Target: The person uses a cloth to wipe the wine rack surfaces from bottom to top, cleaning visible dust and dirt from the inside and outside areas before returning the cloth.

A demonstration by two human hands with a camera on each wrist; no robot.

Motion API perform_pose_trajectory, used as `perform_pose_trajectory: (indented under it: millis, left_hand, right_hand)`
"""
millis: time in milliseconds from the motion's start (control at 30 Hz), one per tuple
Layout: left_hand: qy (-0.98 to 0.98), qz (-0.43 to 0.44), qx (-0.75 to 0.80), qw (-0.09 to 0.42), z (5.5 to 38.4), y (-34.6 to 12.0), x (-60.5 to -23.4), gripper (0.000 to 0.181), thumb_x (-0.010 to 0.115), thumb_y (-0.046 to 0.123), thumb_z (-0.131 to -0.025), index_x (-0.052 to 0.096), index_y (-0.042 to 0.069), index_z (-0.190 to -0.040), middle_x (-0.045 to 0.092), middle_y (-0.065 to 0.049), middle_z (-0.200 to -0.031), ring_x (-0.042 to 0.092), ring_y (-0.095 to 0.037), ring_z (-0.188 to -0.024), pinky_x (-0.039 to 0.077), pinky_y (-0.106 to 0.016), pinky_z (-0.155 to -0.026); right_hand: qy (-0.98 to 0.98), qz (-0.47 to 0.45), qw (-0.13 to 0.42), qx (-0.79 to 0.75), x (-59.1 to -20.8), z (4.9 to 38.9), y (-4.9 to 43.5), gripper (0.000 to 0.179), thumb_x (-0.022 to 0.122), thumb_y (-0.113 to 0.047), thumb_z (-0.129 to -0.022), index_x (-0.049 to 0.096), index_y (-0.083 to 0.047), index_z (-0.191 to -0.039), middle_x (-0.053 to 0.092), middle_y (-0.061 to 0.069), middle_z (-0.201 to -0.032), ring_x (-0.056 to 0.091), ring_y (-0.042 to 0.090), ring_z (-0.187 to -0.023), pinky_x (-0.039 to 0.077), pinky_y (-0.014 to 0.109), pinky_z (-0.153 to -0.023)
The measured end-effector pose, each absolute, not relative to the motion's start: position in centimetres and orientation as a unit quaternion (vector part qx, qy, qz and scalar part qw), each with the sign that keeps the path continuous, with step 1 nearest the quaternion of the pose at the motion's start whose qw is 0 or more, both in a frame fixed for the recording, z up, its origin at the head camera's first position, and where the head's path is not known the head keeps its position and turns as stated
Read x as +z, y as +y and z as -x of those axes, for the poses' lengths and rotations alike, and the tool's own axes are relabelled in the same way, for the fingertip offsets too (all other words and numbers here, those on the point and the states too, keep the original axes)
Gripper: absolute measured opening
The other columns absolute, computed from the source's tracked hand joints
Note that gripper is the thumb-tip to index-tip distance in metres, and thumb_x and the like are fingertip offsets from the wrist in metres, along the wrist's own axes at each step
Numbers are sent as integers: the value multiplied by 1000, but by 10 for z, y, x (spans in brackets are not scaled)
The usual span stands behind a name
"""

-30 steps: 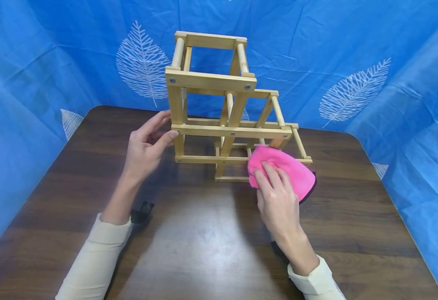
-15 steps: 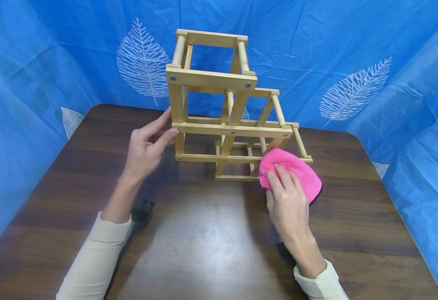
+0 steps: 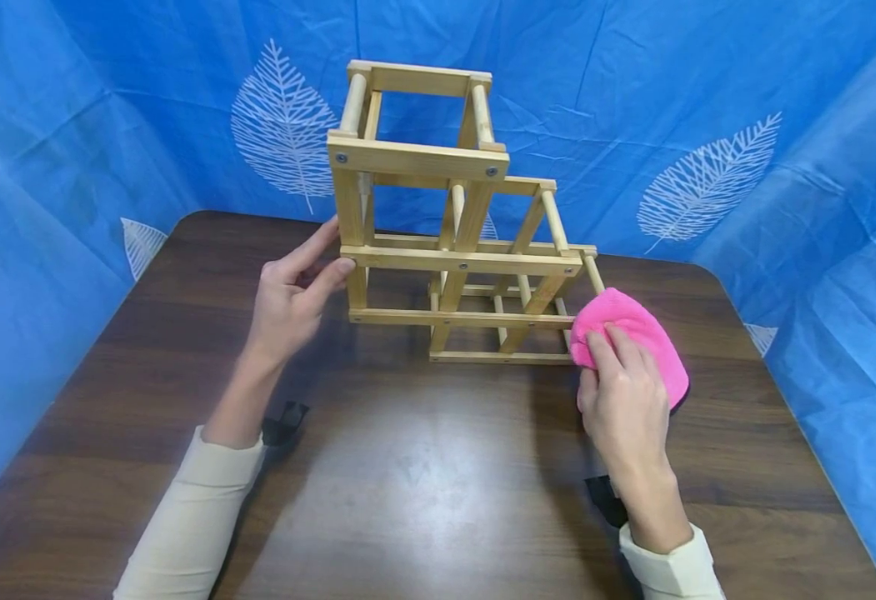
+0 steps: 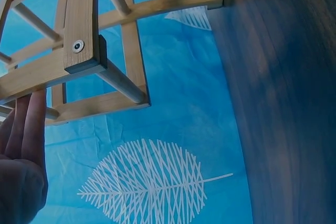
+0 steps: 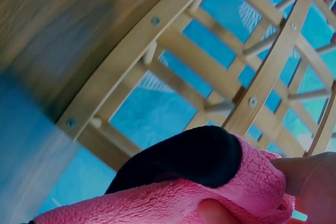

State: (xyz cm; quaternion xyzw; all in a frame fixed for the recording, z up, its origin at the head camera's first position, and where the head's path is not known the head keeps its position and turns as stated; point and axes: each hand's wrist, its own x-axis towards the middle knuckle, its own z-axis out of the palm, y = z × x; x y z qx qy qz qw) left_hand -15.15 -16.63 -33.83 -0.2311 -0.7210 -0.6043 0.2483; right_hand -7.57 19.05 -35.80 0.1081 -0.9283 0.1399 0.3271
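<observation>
A stepped rack of pale wooden slats and dowels [image 3: 463,261] stands on the table, tallest at its left. My left hand [image 3: 291,296] grips its left upright, thumb on the front and fingers behind. In the left wrist view, fingers [image 4: 34,124] reach up to a slat. My right hand [image 3: 625,396] pinches a pink cloth with a dark edge [image 3: 643,337] at the right end of a lower front slat, covering that corner. In the right wrist view the bunched cloth [image 5: 157,203] shows its black part beside the rack's slats [image 5: 262,77].
The rack stands toward the back of a dark wood-grain table [image 3: 422,483]. Blue curtains with white leaf prints [image 3: 696,187] hang behind it and at both sides. Black straps [image 3: 283,423] sit at both wrists.
My right hand has moved the pink cloth rightward along the lower front slat to its right end. The left hand keeps its grip and the rack has hardly shifted.
</observation>
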Motion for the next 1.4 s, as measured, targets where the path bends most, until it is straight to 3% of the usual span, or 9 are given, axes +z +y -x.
perform_pose_trajectory:
  millis: [333, 700, 900, 1000, 1100, 1233, 1400]
  left_hand:
    - [-721, 230, -602, 253, 151, -165, -338, 50, 63, -4, -93, 53, 5, -141, 59, -11, -135, 69, -5, -90, 57, -24, -75]
    - [-721, 218, -606, 256, 151, -165, -340, 50, 64, -6, -92, 53, 3, -140, 59, -9, -136, 69, -4, -87, 56, -22, -75]
    - [-716, 219, -613, 252, 154, -164, -340, 48, 63, -8, -92, 54, -1, -138, 56, -12, -139, 68, -4, -90, 55, -21, -78]
    - [-714, 219, -614, 253, 154, -163, -340, 48, 63, -10, -91, 54, -2, -138, 55, -14, -139, 68, -4, -89, 55, -20, -79]
    - [-714, 220, -615, 253, 153, -163, -340, 48, 63, -9, -91, 54, -2, -138, 55, -14, -140, 68, -5, -90, 54, -20, -79]
    - [-717, 218, -613, 252, 153, -162, -339, 48, 63, -7, -92, 53, -1, -138, 55, -12, -140, 68, -7, -91, 54, -20, -79]
    - [-715, 215, -616, 251, 153, -162, -341, 48, 62, -9, -92, 54, -1, -138, 55, -14, -140, 68, -5, -89, 54, -20, -79]
  right_hand:
    - [-931, -68, 327, 144, -356, 78, 204, 35, 70, 11, -80, 67, 5, -115, 61, 28, -119, 57, 50, -103, 47, 67, -85]
    - [-924, -92, 328, 173, -361, 80, 194, 35, 70, 8, -81, 66, 9, -115, 60, 29, -120, 54, 51, -105, 46, 65, -86]
    - [-916, -83, 330, 212, -345, 76, 195, 33, 72, 5, -82, 68, 7, -115, 63, 25, -118, 58, 47, -103, 46, 63, -83]
    - [-897, -75, 354, 253, -332, 74, 198, 32, 71, 5, -83, 70, 4, -114, 65, 22, -115, 62, 42, -101, 48, 56, -79]
    - [-876, -82, 386, 278, -321, 72, 197, 31, 70, 4, -83, 71, 3, -114, 67, 19, -114, 64, 37, -101, 49, 32, -81]
    - [-851, -103, 416, 304, -311, 71, 188, 33, 72, 3, -82, 71, 3, -115, 68, 18, -116, 65, 36, -103, 41, 7, -84]
    - [-826, -131, 421, 351, -305, 76, 172, 36, 73, 6, -82, 70, 3, -118, 68, 16, -119, 64, 30, -107, 46, 10, -83]
